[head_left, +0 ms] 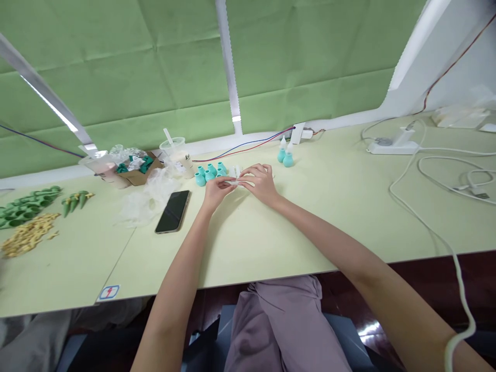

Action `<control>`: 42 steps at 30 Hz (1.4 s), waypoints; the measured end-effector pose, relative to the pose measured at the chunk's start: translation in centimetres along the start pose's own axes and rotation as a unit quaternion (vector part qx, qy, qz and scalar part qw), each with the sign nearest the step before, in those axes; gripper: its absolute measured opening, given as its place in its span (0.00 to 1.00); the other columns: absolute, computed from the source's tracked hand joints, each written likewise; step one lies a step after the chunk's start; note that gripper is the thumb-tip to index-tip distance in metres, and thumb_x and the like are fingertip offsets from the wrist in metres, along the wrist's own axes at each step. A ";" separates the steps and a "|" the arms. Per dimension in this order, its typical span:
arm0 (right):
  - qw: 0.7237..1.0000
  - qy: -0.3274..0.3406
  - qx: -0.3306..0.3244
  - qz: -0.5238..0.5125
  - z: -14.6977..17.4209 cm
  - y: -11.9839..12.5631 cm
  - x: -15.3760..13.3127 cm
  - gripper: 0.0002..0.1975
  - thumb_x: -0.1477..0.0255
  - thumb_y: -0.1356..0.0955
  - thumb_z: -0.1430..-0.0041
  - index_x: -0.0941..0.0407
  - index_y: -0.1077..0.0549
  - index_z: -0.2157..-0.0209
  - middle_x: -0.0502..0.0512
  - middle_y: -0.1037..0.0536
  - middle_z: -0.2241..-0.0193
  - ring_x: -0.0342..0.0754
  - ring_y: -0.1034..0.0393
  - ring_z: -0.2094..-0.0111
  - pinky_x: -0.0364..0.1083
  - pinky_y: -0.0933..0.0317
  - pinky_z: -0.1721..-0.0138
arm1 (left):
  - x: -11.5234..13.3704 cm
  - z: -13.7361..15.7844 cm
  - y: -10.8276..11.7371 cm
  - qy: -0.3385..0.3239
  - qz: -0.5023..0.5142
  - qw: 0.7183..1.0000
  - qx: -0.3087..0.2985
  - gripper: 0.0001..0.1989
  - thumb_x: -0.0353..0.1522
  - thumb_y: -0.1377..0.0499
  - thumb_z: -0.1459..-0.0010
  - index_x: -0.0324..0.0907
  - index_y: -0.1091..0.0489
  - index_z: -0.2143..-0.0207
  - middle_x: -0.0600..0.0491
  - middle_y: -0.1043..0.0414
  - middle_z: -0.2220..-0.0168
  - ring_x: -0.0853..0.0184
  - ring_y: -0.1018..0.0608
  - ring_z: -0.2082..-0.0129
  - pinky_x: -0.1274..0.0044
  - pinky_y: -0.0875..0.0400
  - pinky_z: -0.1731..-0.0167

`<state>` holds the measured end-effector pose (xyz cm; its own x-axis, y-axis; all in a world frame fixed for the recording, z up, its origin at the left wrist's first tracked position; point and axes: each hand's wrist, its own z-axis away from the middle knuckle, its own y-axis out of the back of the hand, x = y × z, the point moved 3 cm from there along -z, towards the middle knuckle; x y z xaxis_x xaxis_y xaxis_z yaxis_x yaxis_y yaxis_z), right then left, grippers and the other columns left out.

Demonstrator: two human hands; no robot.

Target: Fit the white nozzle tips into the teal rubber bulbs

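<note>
Both hands meet over the pale green table (pixel 294 227), pinching one small whitish translucent piece (pixel 235 181) between them: the left hand (pixel 217 190) closes its fingertips on one end, the right hand (pixel 262 182) curls loosely over the other. It looks like soft plastic, though it is too small to be sure. Just behind it stands a cluster of smooth, bulb-shaped teal bottles (pixel 210 173) without tips, while two capped bottles (pixel 285 154) stand apart, seemingly finished, so most of the work seems left. A glossy black phone (pixel 173 211) lies nearby.
</note>
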<state>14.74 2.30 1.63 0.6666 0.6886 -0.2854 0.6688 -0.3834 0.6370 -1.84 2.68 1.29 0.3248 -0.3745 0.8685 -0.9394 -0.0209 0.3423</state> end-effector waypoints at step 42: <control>0.733 -0.258 -0.133 -0.615 0.0 -3.2 1.3 0.21 0.59 0.27 0.56 0.59 0.23 0.63 0.55 0.21 0.64 0.47 0.25 0.64 0.50 0.35 0.51 | 0.0 -0.2 -1.1 -0.002 0.092 0.995 0.027 0.19 0.38 0.34 0.58 0.36 0.25 0.64 0.46 0.24 0.64 0.63 0.22 0.65 0.69 0.27 0.59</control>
<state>13.43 4.43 -0.80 -0.3055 0.0618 -0.9502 0.8259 0.5139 -0.2321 -0.77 2.92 1.00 0.1464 -0.3796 0.9135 -0.9875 -0.0019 0.1575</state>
